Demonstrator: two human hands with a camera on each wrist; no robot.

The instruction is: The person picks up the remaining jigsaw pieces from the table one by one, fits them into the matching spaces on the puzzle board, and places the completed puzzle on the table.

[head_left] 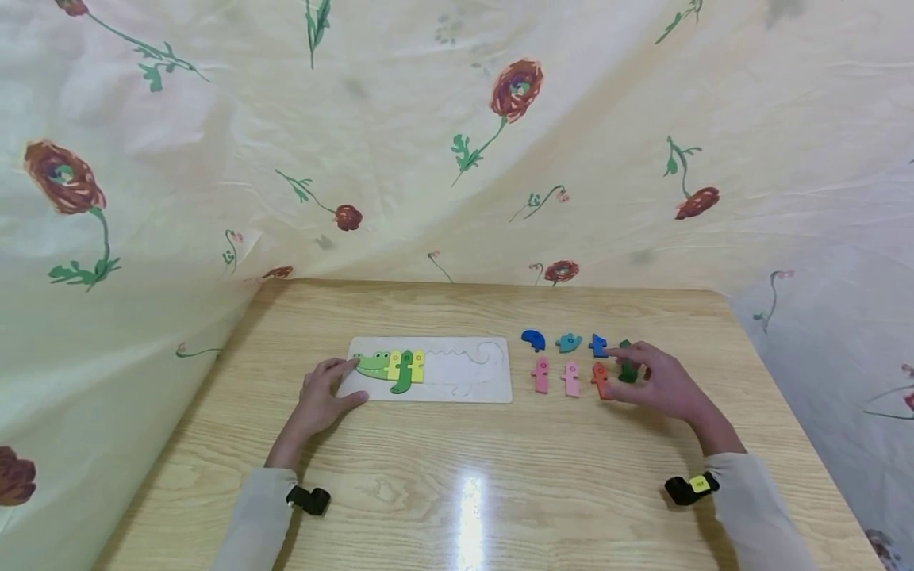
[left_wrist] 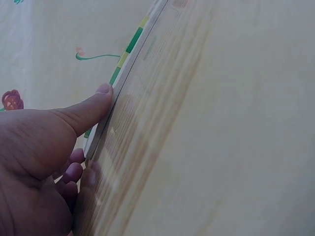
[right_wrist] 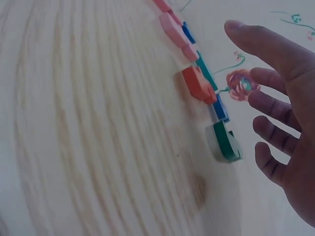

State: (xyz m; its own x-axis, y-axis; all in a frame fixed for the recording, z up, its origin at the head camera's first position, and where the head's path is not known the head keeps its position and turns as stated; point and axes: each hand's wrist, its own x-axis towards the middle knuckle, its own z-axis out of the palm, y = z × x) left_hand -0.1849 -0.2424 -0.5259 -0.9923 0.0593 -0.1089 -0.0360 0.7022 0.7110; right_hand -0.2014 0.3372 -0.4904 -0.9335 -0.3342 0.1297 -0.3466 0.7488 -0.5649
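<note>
A white puzzle board lies on the table. At its left end are a green crocodile head, yellow pieces and a green leg piece. My left hand holds the board's left end, thumb at the front edge, fingers by the left side. My right hand hovers over the loose pieces, thumb and fingers spread, gripping nothing. Nearest it are a red-orange piece, a dark green piece and a blue piece. The hand partly covers the green piece in the head view.
Left of the right hand lie a pink piece, a light pink piece, a teal piece and a dark blue curved piece. A flowered cloth hangs behind the wooden table.
</note>
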